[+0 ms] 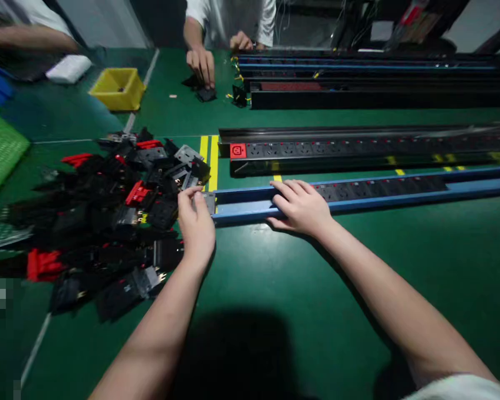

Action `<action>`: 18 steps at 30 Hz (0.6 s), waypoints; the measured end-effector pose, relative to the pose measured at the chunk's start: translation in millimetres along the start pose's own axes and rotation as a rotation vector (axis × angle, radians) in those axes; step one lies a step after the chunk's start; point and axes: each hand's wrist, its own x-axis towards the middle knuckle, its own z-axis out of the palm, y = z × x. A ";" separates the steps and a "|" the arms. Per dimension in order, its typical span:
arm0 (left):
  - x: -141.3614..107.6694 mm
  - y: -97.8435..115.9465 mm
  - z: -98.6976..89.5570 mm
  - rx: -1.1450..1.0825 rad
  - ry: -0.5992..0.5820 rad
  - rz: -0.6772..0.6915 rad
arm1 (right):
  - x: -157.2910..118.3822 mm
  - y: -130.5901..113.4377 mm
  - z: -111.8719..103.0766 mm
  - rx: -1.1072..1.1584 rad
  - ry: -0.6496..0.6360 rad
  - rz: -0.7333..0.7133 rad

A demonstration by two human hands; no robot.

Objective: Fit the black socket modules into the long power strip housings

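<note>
A long blue channel [250, 214] lies across the table in front of me, with a row of black socket modules [370, 190] set in its right part. My left hand [196, 222] is closed at the channel's left end, fingers and thumb around a small grey-faced module [209, 201] that sits at the opening. Over the channel, my right hand [302, 208] grips it, fingers across the top and thumb at the near side, beside the first socket modules. Part of the channel is hidden beneath that hand. Left of my left hand spreads a heap of loose black and red socket modules [137, 194].
Behind the blue channel lies a black socket strip [308, 149] with a red end socket [238, 150]. More black strips [358, 100] lie farther back. A co-worker's hand [202, 66] touches a black piece. A yellow bin [119, 89] and green basket [2, 150] stand left.
</note>
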 end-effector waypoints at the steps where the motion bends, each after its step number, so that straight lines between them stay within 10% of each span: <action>1: -1.0 -1.2 0.1 0.010 -0.030 0.007 | -0.1 0.4 0.0 0.004 0.001 -0.001; 18: -1.8 -9.2 -0.4 0.061 -0.137 0.030 | 0.2 1.8 -0.3 0.018 0.004 -0.005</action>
